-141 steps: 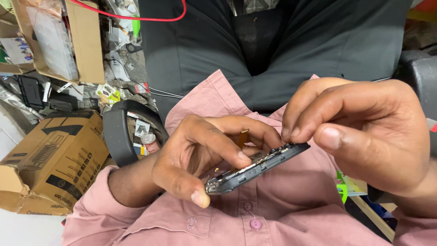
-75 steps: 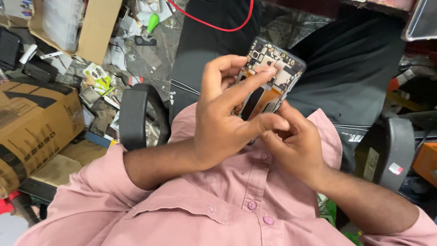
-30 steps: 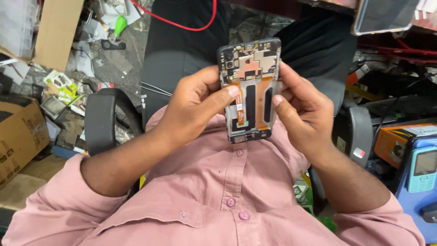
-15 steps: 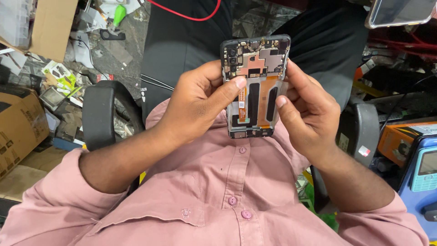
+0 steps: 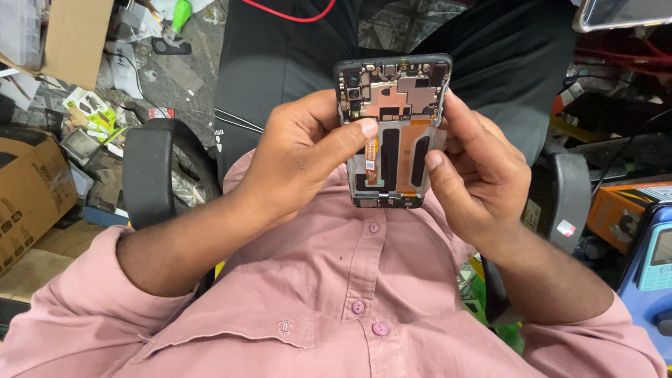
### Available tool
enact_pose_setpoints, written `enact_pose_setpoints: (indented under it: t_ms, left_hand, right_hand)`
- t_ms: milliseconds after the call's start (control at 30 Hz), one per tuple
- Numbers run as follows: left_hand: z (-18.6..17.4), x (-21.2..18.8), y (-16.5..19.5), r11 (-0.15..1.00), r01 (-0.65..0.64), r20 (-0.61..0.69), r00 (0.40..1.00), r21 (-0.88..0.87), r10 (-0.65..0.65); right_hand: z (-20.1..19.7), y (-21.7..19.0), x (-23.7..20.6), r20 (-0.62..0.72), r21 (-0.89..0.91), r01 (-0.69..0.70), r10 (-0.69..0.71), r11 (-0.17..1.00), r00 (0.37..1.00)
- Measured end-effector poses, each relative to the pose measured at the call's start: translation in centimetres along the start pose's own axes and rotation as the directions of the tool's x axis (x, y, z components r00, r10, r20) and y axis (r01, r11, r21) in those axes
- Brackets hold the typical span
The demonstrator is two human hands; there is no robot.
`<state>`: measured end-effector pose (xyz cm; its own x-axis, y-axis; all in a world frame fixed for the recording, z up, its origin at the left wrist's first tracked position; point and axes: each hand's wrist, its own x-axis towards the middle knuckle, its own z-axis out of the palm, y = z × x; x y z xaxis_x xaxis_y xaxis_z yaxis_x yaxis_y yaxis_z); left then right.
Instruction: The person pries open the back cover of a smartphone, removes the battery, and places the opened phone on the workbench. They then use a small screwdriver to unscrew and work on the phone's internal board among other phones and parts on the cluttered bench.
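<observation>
An opened phone [image 5: 392, 133] with its back cover off is held upright in front of my chest, its circuit board and copper shielding facing me. My left hand [image 5: 301, 157] grips its left edge, thumb laid across the frame near an orange flex cable. My right hand [image 5: 476, 182] holds the right edge, thumb pressing on the empty battery bay. Both arms wear pink shirt sleeves.
I sit in a black chair with armrests at left [image 5: 148, 171] and right [image 5: 560, 196]. A cardboard box [image 5: 28, 189] and scattered parts litter the floor at left. An orange box [image 5: 623, 210] and a blue device [image 5: 651, 266] lie at right.
The phone went from lying edge-on between my hands to upright with its open back facing me. Over the last second it has barely moved; my right thumb shifted onto the battery bay.
</observation>
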<state>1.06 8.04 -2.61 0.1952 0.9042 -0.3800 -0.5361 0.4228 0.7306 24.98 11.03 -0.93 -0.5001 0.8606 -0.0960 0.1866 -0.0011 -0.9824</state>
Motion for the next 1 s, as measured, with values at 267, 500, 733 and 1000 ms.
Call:
enact_pose_setpoints:
  t_ms: [267, 500, 733, 1000]
  left_hand:
    - [0.0, -0.6, 0.1, 1.000, 0.021, -0.012, 1.000, 0.020, -0.021]
    - [-0.1, -1.0, -0.1, 0.999, 0.014, -0.012, 1.000, 0.036, -0.014]
    - [-0.2, -1.4, -0.5, 1.000, 0.010, -0.012, 1.000, 0.009, -0.010]
    - [-0.3, -1.9, -0.8, 0.999, 0.026, -0.010, 1.000, -0.039, -0.027]
  right_hand:
    - [0.1, 0.1, -0.4, 0.016, 0.010, 0.048, -0.048, 0.999, 0.999]
    - [0.1, -0.4, -0.5, 0.041, 0.006, 0.034, -0.034, 0.999, 0.999]
    - [0.3, -0.4, -0.8, 0.044, 0.012, 0.056, -0.056, 0.998, 0.997]
    - [0.6, -0.3, -1.1, 0.040, 0.030, 0.078, -0.079, 0.997, 0.996]
